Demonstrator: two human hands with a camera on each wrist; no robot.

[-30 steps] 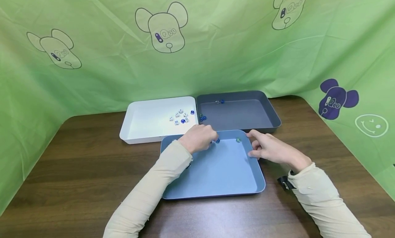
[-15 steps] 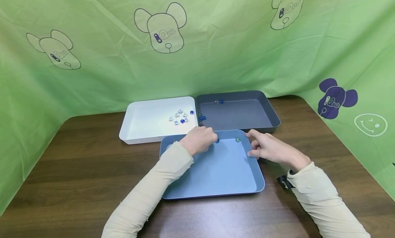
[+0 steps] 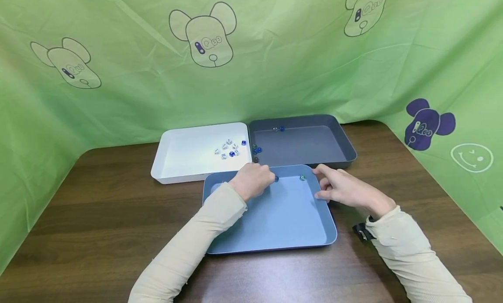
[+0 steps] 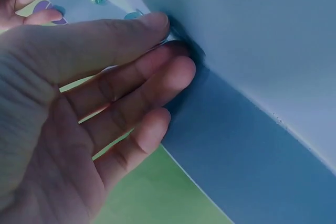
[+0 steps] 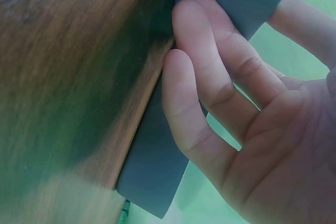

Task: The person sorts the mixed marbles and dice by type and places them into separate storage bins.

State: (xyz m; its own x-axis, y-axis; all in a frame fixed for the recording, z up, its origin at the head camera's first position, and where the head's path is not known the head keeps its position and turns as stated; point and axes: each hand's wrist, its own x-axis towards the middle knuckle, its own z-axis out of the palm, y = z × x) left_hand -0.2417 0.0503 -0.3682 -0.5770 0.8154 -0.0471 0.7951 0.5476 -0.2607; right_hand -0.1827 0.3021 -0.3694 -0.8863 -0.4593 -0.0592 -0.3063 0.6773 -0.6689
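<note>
My left hand (image 3: 252,180) reaches into the light blue tray (image 3: 275,220) at its far wall. In the left wrist view its thumb and index finger (image 4: 178,48) pinch a glassy marble (image 4: 168,38), mostly hidden by the fingertips. Close by lies a blue marble (image 3: 277,179), and farther right a green-swirled marble (image 3: 302,177). My right hand (image 3: 346,187) grips the tray's right side near the far corner, thumb at the rim and the other fingers against the outer wall, as the right wrist view shows.
Behind stands a white tray (image 3: 184,152) with several white and blue dice (image 3: 232,154). Beside it, a dark grey tray (image 3: 306,146) holds several marbles (image 3: 257,149) by its left wall and two (image 3: 279,129) at the back. A green curtain (image 3: 251,89) encloses the wooden table (image 3: 118,207).
My left hand has shifted slightly left and down along the far wall, uncovering a dark marble in the grey tray. My right hand keeps its place on the light blue tray.
</note>
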